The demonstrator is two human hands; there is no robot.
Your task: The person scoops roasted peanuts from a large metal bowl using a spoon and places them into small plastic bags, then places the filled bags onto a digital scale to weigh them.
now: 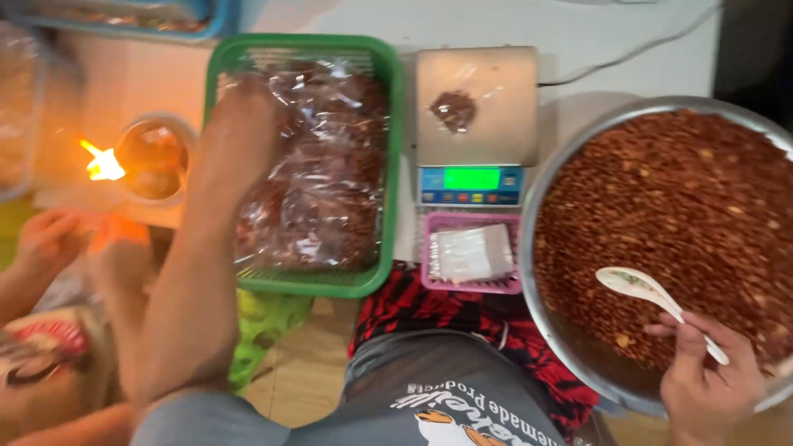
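Observation:
My left hand (244, 101) reaches far into the green basket (395, 149) and lies on the filled clear bags of red flakes (326, 190). It is blurred, so its grip is unclear. My right hand (712, 381) holds a white spoon (652, 293) by its handle, with the scoop over the red flakes in the large metal bowl (552, 173). Between basket and bowl stands a small digital scale (477, 124) with a little dark packet (453, 110) on its plate.
A pink tray (433, 277) with empty clear bags sits below the scale. At the left, another person's hands (58, 239) are near a small flame (101, 162) beside a round cup (154, 158). A blue tray (216, 23) lies at the top left.

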